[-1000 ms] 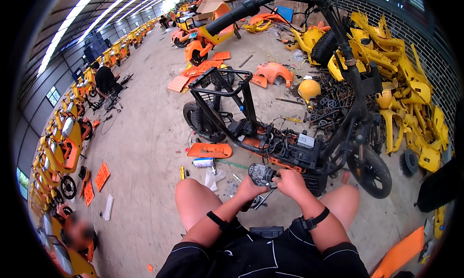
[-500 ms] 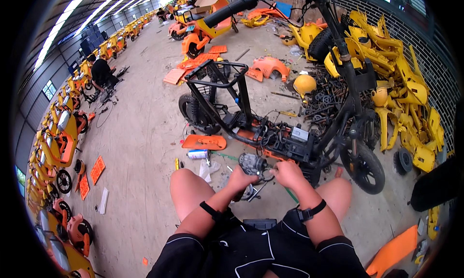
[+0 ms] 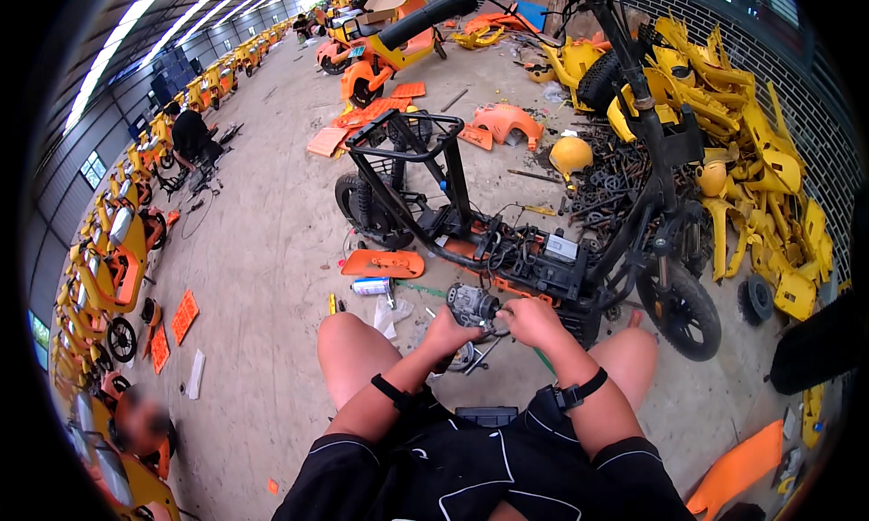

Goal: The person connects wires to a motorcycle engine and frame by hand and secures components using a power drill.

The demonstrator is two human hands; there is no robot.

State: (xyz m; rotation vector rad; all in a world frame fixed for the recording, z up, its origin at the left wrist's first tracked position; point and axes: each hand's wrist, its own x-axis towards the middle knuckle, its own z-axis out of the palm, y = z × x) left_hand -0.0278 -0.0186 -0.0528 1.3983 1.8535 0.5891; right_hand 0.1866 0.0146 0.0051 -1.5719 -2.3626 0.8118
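Note:
A grey power drill (image 3: 472,302) is in my left hand (image 3: 447,333), its fingers wrapped round the grip, most of which the hand hides. My right hand (image 3: 532,323) is closed in a pinch at the drill's front end. Whatever small part sits between those fingertips is too small to tell. Just beyond the hands stands a stripped black scooter frame (image 3: 450,175), with wiring and a silver box (image 3: 560,248) along its floor section. Below the drill, a few metal tools (image 3: 480,358) lie on the ground between my knees.
Left of my hands lie a spray can (image 3: 369,286), white tissue (image 3: 390,316) and an orange panel (image 3: 383,264). Dark metal parts (image 3: 608,184) and yellow body panels (image 3: 769,177) are heaped at the right. A person (image 3: 192,133) crouches far left beside rows of scooters (image 3: 113,249).
My right hand has shifted slightly left at the drill's front end. My left hand keeps hold of the drill in nearly the same place.

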